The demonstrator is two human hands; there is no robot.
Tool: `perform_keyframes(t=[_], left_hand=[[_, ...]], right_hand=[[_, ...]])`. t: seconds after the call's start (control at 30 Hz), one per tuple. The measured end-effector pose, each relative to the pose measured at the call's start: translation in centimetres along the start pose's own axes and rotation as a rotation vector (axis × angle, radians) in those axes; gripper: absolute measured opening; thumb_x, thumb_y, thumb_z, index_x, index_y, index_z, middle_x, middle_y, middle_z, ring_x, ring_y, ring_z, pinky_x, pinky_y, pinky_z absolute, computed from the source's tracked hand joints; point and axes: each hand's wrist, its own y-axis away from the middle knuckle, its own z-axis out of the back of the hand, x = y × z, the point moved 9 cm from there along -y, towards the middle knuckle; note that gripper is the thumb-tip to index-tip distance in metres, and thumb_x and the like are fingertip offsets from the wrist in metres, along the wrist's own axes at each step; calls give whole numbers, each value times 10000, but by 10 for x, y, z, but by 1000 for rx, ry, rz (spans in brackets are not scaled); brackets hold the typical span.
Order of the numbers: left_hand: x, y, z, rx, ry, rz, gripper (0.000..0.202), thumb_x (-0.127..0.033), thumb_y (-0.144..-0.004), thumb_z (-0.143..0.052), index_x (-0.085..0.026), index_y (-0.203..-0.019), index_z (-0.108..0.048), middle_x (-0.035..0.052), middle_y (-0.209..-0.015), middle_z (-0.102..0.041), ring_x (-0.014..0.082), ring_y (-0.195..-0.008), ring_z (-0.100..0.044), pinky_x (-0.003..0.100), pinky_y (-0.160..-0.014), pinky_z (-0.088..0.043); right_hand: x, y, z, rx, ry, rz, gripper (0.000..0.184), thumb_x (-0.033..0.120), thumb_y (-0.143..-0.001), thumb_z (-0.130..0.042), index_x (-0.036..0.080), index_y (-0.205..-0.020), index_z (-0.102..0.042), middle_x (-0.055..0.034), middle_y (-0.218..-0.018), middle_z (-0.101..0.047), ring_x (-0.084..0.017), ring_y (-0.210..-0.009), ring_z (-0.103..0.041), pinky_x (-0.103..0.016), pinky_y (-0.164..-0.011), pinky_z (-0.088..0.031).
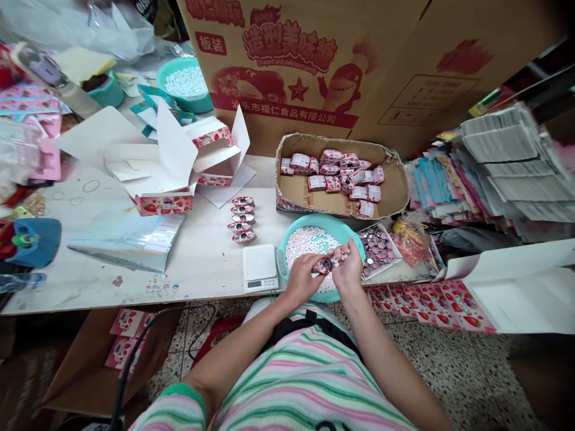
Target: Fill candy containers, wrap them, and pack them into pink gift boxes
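Observation:
Over a turquoise basin (282,254) of small pale candies (308,240), both my hands are close together. My left hand (304,276) is closed around a small strawberry-printed candy container (321,267), its dark opening turned toward my other hand. Cupped in my right hand (349,267) is a little heap of white candies (340,256), right at the container's mouth. Left of the basin lies a white digital scale (260,267). Beyond it, several similar containers (243,219) stand in a short column with their openings showing.
Behind the basin, a cut-down cardboard tray (344,209) holds many printed containers. A box of purple-pink caps (378,248) sits at right beside a bag of yellow and pink pieces (409,238). Open strawberry boxes (164,205) are at left; a large carton (291,72) rises behind.

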Motion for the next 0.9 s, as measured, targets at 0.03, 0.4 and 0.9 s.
perform_keyframes(t=[0.03,0.4,0.9], left_hand=[[-1,0,0,5,-6,-10,472,-133,-696,-677,-242,-1144,-575,40,-1091,-643,211,-1016,-571,364,-899,-441],[-1,-2,5,-11,-19,-4,452,-163,-703,-678,-244,-1137,-579,50,-1086,-646,222,-1009,-582,374,-889,-450],[9,5,18,-81,400,86,346,-170,-710,-679,-206,-1044,-597,51,-1069,-647,191,-1013,-597,337,-911,-470]], right_hand=[[0,1,-1,-1,22,-1,464,506,-821,-524,211,-511,-345,70,-391,-380,-101,-466,-525,-232,-557,-455],[3,5,-9,33,74,53,440,501,-806,-539,214,-515,-376,59,-416,-428,-117,-510,-555,-254,-597,-480],[31,-1,-12,123,-162,-20,449,396,-869,-497,195,-546,-259,83,-429,-304,-54,-379,-335,-181,-378,-307]])
